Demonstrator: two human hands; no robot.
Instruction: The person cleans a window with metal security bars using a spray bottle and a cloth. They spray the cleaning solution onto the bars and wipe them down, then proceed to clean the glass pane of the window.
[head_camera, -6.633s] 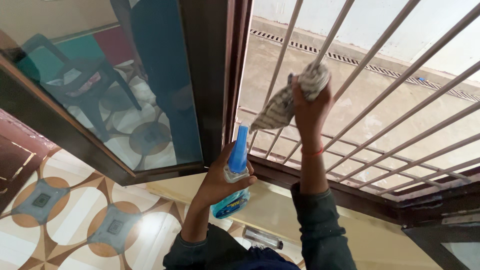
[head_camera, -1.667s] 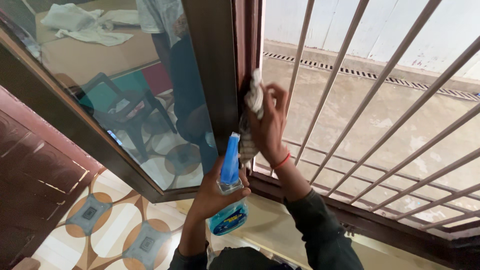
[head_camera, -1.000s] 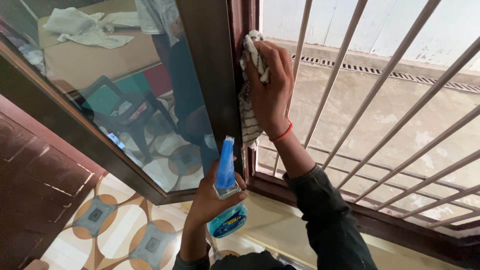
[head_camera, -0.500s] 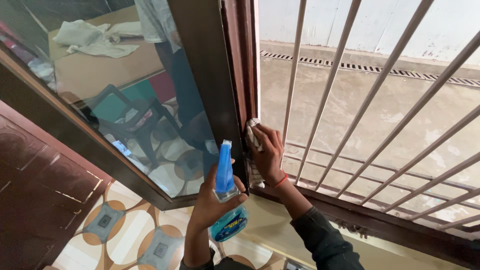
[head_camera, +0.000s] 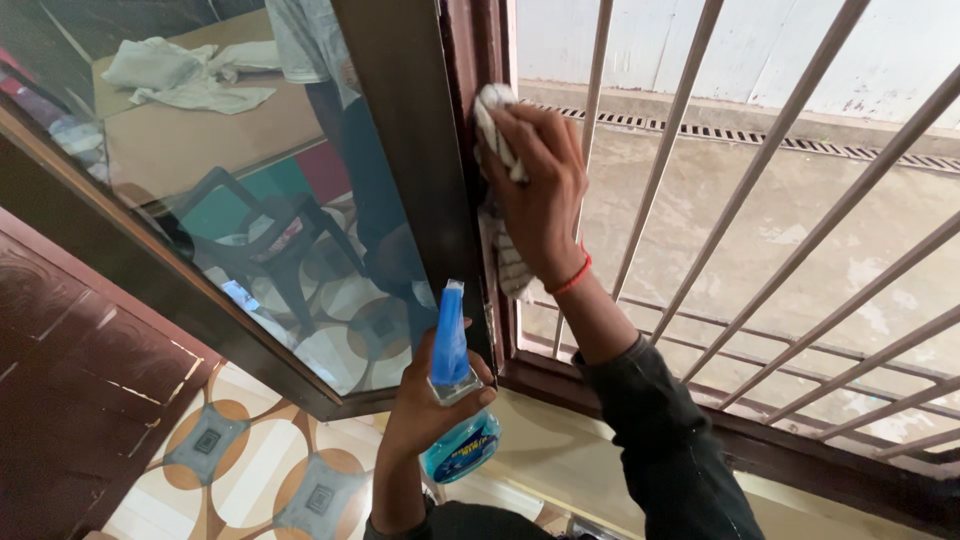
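Right hand (head_camera: 540, 190) presses a bunched white cloth (head_camera: 497, 130) against the brown window frame (head_camera: 470, 120); below it, left hand (head_camera: 425, 405) grips a blue spray bottle (head_camera: 455, 400) (fingers wrapped round).

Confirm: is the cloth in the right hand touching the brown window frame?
Touching. The head view shows the right hand pressing the white cloth flat against the brown window frame, with no gap between them.
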